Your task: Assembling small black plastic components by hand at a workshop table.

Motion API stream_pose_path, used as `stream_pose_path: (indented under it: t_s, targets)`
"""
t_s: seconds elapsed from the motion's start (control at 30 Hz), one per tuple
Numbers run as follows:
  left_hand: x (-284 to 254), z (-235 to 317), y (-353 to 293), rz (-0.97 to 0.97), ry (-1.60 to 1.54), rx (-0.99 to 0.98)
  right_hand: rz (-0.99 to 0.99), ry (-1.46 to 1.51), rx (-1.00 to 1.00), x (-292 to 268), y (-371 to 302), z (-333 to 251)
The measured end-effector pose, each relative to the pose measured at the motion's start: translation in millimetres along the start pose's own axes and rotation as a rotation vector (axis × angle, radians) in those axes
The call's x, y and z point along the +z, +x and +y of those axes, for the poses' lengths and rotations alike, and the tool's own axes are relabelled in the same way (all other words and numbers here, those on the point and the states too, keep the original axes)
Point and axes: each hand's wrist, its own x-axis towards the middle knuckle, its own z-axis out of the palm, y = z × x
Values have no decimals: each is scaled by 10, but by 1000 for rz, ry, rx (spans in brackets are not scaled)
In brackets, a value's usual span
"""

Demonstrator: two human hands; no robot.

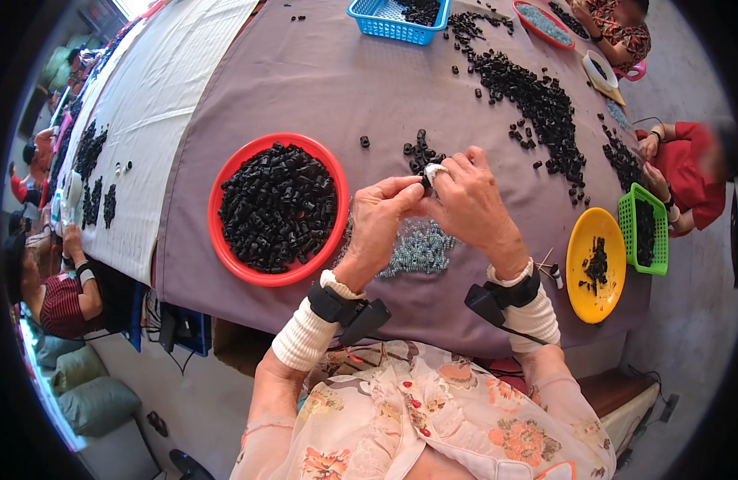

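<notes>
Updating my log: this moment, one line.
left hand: pinching black part | right hand: touching it | red plate: heaped black pieces

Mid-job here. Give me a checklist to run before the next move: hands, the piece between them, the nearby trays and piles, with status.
1. Black piece held by the left hand: ok, pinched.
2. Right hand gripping it too: cannot tell, contact partly hidden.
3. Round red tray stocked: ok, heaped with black parts.
4. Bluish pile fully visible: not ok, the hands partly block it.
5. Yellow plate bare: not ok, black bits lie on it.
</notes>
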Motion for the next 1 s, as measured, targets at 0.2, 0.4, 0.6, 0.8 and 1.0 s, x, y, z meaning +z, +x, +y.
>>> stream_pose_path:
  t_s: [0.2,0.4,0.6,0.8,1.0]
  targets:
    - [-40,4,-2,-84,-89,-81,45,97,-7,60,-36,86]
    - [-84,-19,-26,-151,-191,-131,27,106,17,65,-56,39]
    - [-90,-8,-26,-175,-199,-145,13,85,34,125,-94,24]
    - [-121,-36,-22,-160,-176,-167,39,62,-10,153,-128,17]
    - [-124,-29,-7,-171,-157,-157,62,87,-46,151,-138,41]
